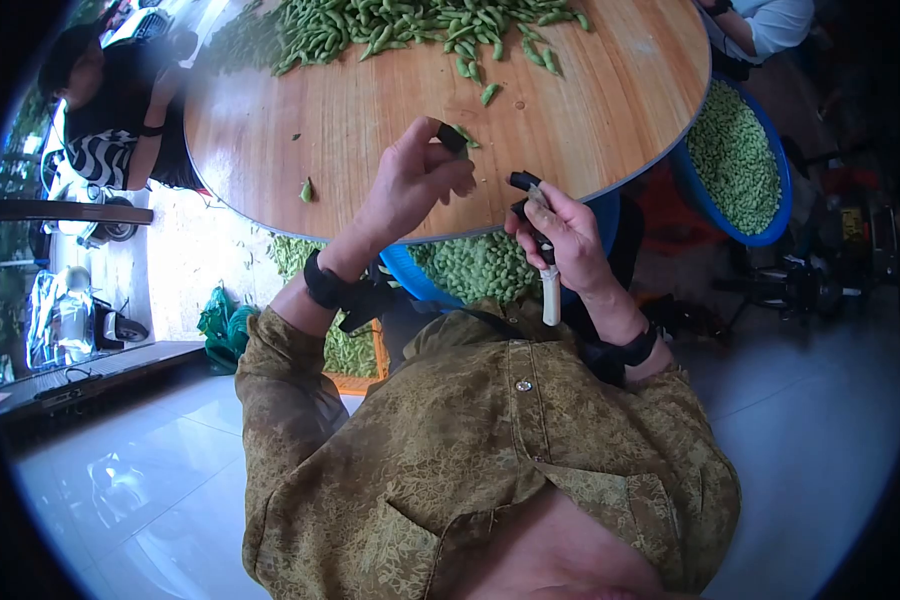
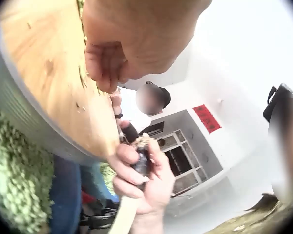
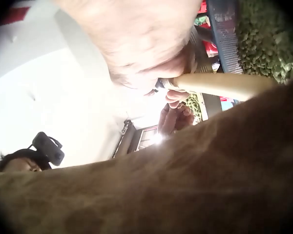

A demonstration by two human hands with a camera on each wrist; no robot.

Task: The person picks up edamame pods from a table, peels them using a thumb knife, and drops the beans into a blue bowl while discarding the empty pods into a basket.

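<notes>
My left hand (image 1: 410, 185) is over the table's near part, fingers loosely bent, a black cover on one fingertip. A green pod (image 1: 467, 137) shows just beyond that fingertip; whether they touch is unclear. In the left wrist view the left hand (image 2: 136, 41) has its fingers curled inward, with no object visible in it. My right hand (image 1: 570, 240) grips a tool by its dark part, its white handle (image 1: 551, 298) hanging below the palm. Dark covers show on its fingers, and something small and brownish (image 2: 142, 141) lies at the thumb tip.
Green pods (image 1: 390, 28) are heaped on the far side of the round wooden table (image 1: 610, 100). Below its near edge is a blue tub of shelled beans (image 1: 475, 265); another blue tub (image 1: 787, 190) stands right. People sit left (image 1: 105, 110) and at the far right (image 1: 770, 25).
</notes>
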